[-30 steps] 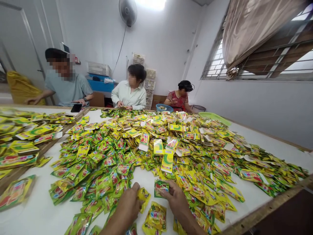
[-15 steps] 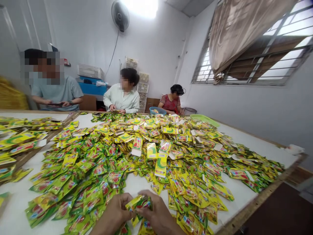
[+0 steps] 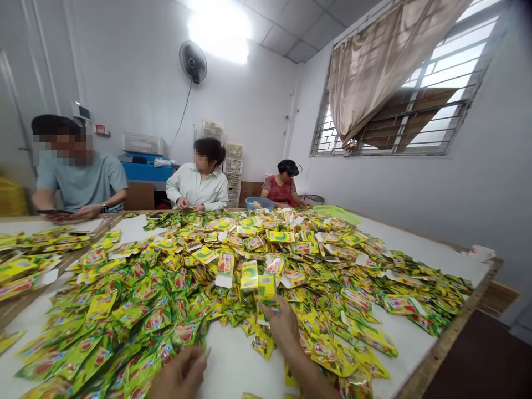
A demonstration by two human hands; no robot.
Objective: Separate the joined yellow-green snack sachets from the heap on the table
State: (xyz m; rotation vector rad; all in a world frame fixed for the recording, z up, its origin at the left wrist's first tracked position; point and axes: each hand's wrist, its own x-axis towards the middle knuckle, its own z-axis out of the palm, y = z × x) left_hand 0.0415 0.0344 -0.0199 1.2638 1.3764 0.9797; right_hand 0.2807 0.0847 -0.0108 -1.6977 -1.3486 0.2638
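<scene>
A big loose heap of glossy yellow-green foil sachets covers most of the white-topped desk, with much still unsorted. Neater rows of sachets lie in a wooden-edged tray at left. Right hand, fingers spread, is at a yellow sachet on the heap's near edge, grip unclear. Left hand is loosely curled, nothing visible in it.

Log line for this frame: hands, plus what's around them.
left hand: over white table, beside sachet pile | right hand: at yellow sachet | nearby: co-worker in pale shirt, across table
</scene>
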